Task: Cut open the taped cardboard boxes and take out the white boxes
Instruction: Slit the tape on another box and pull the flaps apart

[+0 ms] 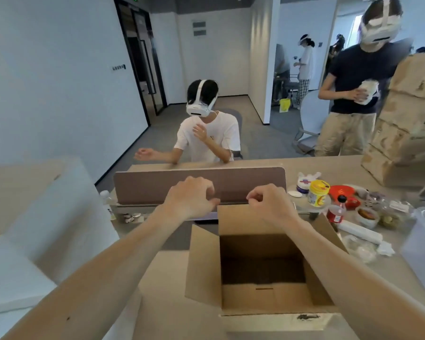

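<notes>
Head view: both grips at the open cardboard box point(263, 300), lower centre.
Left grip point(194, 197) and right grip point(268, 202) curl at its raised far flap point(241, 219); clamped or not, cannot tell. Box interior dark.

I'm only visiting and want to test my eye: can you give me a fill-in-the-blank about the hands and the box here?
1. The cardboard box has its top ____.
2. The left hand and the right hand both reach to its ____ flap.
3. The jar right of the box has a ____ lid.
Missing words: open; far; yellow.
</notes>
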